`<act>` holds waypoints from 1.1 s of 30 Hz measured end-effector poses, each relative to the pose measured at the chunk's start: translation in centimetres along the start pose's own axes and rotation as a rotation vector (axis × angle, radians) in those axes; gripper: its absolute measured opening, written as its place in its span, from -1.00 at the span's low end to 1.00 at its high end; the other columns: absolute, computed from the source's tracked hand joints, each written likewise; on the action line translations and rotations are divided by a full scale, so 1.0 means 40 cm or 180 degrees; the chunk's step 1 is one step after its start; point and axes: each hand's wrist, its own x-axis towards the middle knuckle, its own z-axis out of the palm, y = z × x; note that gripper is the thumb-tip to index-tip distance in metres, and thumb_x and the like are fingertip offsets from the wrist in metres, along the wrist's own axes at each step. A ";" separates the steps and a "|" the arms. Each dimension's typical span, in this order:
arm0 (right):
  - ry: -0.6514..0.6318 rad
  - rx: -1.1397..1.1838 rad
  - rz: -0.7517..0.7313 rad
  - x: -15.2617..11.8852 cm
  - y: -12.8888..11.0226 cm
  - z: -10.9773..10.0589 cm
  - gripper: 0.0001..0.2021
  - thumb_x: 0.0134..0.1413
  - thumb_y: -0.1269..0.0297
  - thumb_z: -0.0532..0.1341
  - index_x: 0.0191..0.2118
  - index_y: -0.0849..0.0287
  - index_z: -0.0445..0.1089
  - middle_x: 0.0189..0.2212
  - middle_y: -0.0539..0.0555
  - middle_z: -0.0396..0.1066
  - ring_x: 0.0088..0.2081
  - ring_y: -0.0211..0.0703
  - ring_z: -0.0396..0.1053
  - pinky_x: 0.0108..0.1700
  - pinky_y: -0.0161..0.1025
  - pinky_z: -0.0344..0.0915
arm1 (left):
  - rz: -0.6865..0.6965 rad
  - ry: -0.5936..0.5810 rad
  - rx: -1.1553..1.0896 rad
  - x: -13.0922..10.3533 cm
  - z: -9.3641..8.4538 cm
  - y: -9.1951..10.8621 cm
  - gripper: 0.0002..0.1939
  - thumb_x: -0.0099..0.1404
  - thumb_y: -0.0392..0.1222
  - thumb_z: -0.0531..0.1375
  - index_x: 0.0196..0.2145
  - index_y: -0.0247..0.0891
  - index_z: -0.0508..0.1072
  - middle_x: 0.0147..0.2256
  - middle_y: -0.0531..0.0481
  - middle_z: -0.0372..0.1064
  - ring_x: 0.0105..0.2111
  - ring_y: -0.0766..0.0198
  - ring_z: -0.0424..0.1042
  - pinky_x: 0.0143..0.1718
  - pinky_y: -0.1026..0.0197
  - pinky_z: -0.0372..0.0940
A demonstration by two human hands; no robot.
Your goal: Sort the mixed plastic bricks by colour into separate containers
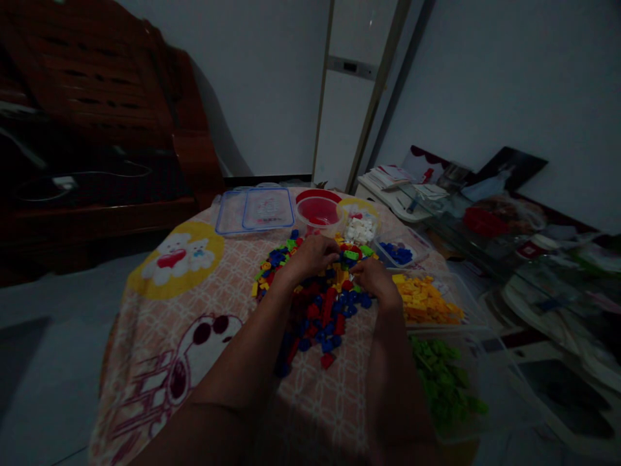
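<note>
Both hands are over a mixed pile of toy building bricks [327, 307] in red, blue, yellow and green. My left hand [315, 254] reaches into the far part of the pile, its fingers bent and pressed together near blue bricks. Whatever lies between those fingertips is too dark and small to name. At the pile's right side, my right hand [377, 279] is closed in a pinch, thumb and fingertips close to yellow and red bricks. What it grips, if anything, cannot be made out. The two hands are a short gap apart, with a bright green brick [351, 255] between them.
Clear boxes hold yellow bricks [427, 301], green bricks [444, 382] and blue bricks [396, 252] on the right. White bricks [360, 230] sit at the back, beside a red-rimmed tub [319, 208]. A blue-edged lid [255, 209] lies back left on the patterned tablecloth [213, 294].
</note>
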 end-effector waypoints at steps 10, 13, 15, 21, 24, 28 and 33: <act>-0.0152 -0.1111 0.0158 -0.015 -0.060 -0.008 -0.70 0.05 0.46 0.31 -0.07 0.08 0.57 -0.02 0.23 0.55 0.06 0.10 0.48 -0.02 -0.20 0.33 | -0.0031 0.0005 0.0030 -0.002 -0.003 0.000 -0.80 0.24 -0.29 0.22 -0.23 -0.31 0.64 -0.30 -0.10 0.59 -0.32 0.21 0.51 -0.22 0.21 0.32; -0.0087 -0.1177 0.0109 -0.011 -0.055 -0.002 -0.72 0.03 0.44 0.33 -0.10 0.11 0.58 -0.07 0.23 0.57 0.02 0.09 0.50 -0.07 -0.23 0.32 | -0.0012 0.0017 -0.0009 -0.004 -0.005 0.001 -0.80 0.25 -0.28 0.22 -0.22 -0.30 0.63 -0.30 -0.09 0.59 -0.32 0.21 0.51 -0.23 0.23 0.31; -0.0067 -0.1187 0.0096 -0.007 -0.048 -0.002 -0.82 0.02 0.41 0.34 -0.20 0.14 0.58 -0.16 0.21 0.58 -0.05 0.05 0.52 -0.14 -0.26 0.32 | 0.0008 0.0035 -0.0005 -0.005 -0.007 0.001 -0.81 0.24 -0.29 0.23 -0.23 -0.30 0.63 -0.30 -0.09 0.59 -0.33 0.22 0.50 -0.24 0.23 0.30; -0.0174 0.0142 -0.0130 0.009 -0.027 -0.019 -0.82 0.02 0.36 0.30 -0.56 0.17 0.38 -0.65 -0.06 0.34 -0.50 -0.23 0.40 -0.44 -0.38 0.23 | -0.0014 0.0038 -0.0039 -0.005 -0.010 0.000 -0.82 0.24 -0.31 0.22 -0.24 -0.31 0.63 -0.34 -0.09 0.58 -0.37 0.24 0.48 -0.25 0.22 0.30; -0.0024 0.1275 0.0203 0.010 -0.025 -0.019 -0.94 0.05 0.34 0.25 -0.41 0.15 0.40 -0.66 -0.12 0.33 -0.63 -0.27 0.33 -0.54 -0.38 0.25 | 0.0025 0.0038 -0.0063 -0.004 -0.009 -0.002 -0.82 0.24 -0.29 0.22 -0.25 -0.30 0.63 -0.34 -0.09 0.58 -0.37 0.25 0.48 -0.26 0.23 0.30; -0.0254 0.1700 0.0188 0.001 -0.025 -0.018 -0.93 0.04 0.34 0.26 -0.42 0.15 0.36 -0.68 -0.10 0.38 -0.69 -0.29 0.32 -0.63 -0.42 0.22 | 0.0021 0.0029 -0.0026 -0.006 -0.014 -0.001 -0.81 0.24 -0.28 0.21 -0.24 -0.29 0.63 -0.35 -0.08 0.58 -0.35 0.23 0.49 -0.26 0.23 0.30; -0.0372 0.1721 0.0252 0.025 -0.020 -0.007 -0.90 -0.02 0.37 0.28 -0.49 0.20 0.37 -0.69 -0.03 0.39 -0.69 -0.28 0.34 -0.65 -0.42 0.26 | -0.0026 0.0039 0.0020 -0.010 -0.019 -0.002 -0.80 0.25 -0.28 0.21 -0.23 -0.29 0.63 -0.30 -0.07 0.60 -0.32 0.22 0.51 -0.24 0.23 0.30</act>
